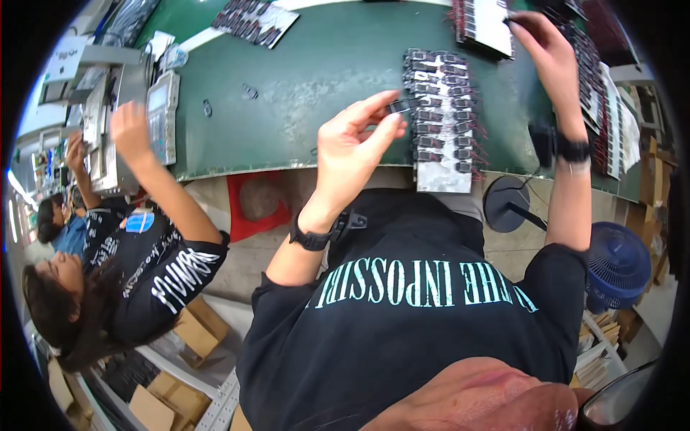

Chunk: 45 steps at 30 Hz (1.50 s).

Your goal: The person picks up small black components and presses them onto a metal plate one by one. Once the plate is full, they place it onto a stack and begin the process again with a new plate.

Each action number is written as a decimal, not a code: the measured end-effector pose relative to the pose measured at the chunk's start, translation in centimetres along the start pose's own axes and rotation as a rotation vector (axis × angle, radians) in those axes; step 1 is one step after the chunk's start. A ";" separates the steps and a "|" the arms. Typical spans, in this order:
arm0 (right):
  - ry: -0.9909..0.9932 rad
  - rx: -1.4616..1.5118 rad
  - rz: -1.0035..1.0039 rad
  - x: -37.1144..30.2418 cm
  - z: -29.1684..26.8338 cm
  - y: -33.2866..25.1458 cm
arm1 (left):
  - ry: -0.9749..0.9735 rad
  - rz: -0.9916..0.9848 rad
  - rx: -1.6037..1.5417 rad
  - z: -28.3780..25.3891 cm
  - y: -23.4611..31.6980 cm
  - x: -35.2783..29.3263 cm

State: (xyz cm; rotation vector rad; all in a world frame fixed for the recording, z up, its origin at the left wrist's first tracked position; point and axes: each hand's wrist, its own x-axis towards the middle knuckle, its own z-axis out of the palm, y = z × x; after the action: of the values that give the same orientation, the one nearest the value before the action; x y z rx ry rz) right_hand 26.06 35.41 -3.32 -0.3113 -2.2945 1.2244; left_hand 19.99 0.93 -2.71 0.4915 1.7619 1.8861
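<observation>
My left hand pinches a small black rectangular part between thumb and forefinger, close to the left edge of a pale board. Rows of small black modules with thin red wires lie on that board, down to its bare near end. Farther off and to the right, my right hand closes finger and thumb on a tiny dark piece, too small to name. It is at the right edge of a second white board, which has dark parts and red wires along its left side.
Two loose black pieces lie on the green table. Another loaded board sits at the far left, more boards at the right. A co-worker's hand is beside a grey device. A blue fan stands right.
</observation>
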 end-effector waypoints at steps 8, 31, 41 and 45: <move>-0.232 0.231 0.084 -11.0 7.4 -10.5 | -0.077 0.027 0.093 1.7 -0.8 -0.9; -0.626 0.766 0.481 -9.9 6.0 -7.8 | -0.196 0.004 0.156 2.7 0.5 -1.4; -0.477 0.388 0.217 -11.2 6.5 -10.5 | -0.179 -0.086 0.028 3.1 -0.2 -1.6; -0.373 0.122 0.106 -13.2 5.6 -12.0 | -0.188 -0.039 0.260 4.3 0.6 -2.6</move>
State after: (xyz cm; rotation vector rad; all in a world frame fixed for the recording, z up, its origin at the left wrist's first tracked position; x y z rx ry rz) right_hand 34.56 19.02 -0.38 -0.1732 -2.5236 1.5810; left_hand 24.50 2.86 -1.49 0.7000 1.8819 1.5370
